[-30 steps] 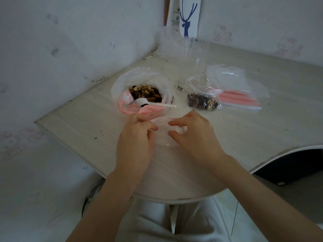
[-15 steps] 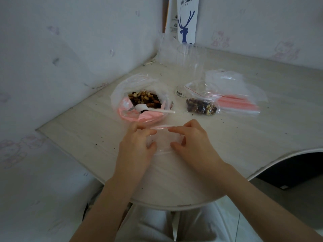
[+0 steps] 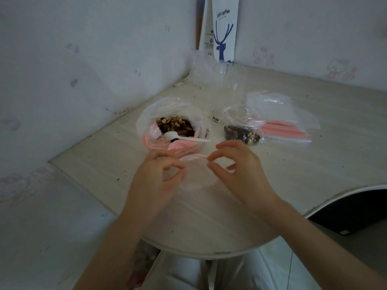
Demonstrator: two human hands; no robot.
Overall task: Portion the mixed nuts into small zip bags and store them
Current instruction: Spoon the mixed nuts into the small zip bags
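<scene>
Left hand (image 3: 155, 181) and right hand (image 3: 236, 170) each pinch, thumb against forefinger, opposite top edges of a small empty clear zip bag with a red seal line (image 3: 194, 174), held at the near part of the pale wood-grain tabletop (image 3: 314, 174). Just beyond it sits an open clear plastic bag of mixed nuts (image 3: 174, 123) holding a white plastic spoon (image 3: 184, 137). A filled small zip bag (image 3: 243, 133) lies to the right of the open bag.

Both bare forearms reach forward side by side. The left hand (image 3: 155, 181) and right hand (image 3: 243, 170) face each other, each pinching an edge of the small clear zip bag (image 3: 194, 176) between thumb and forefinger.
</scene>
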